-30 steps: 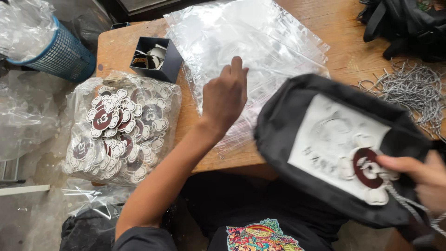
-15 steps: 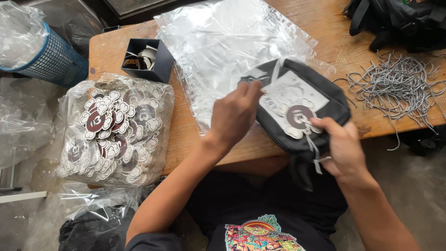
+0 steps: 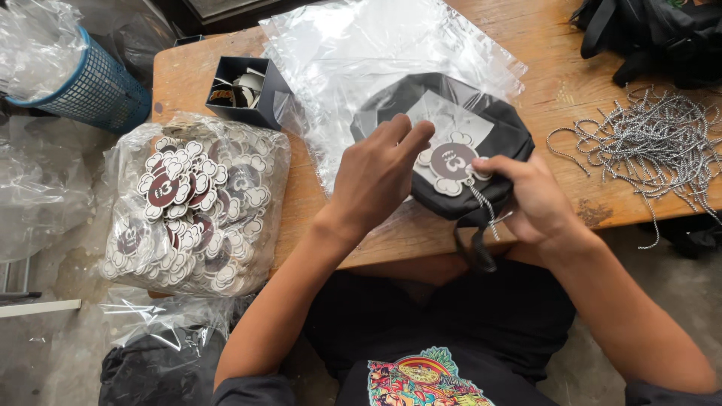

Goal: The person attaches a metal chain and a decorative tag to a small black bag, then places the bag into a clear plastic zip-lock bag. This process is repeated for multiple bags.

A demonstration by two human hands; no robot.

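The black pouch lies at the near edge of the wooden bench, half inside a clear plastic sleeve, and serves here as the landmark. On top of the pouch sits 1 flower-shaped hang tag, white with a maroon centre, with a speckled cord running from it toward the pouch's near edge.

The left hand rests on the pouch's left side, fingers curled and pinching at the plastic film over it. The right hand sits at the pouch's right near corner, thumb and fingers closed lightly around the cord just below the tag.

The pouch looks soft and light, likely to sag if lifted by 1 corner, so a hold across its body or by its black strap, which dangles off the bench edge, seems safest. The film looks slippery and thin; the card tag could crease if bent.

Left of the pouch lies a bag of matching tags, and beyond that a small dark box. Right of the pouch is a heap of loose cords. Far left of it stands a blue mesh basket.
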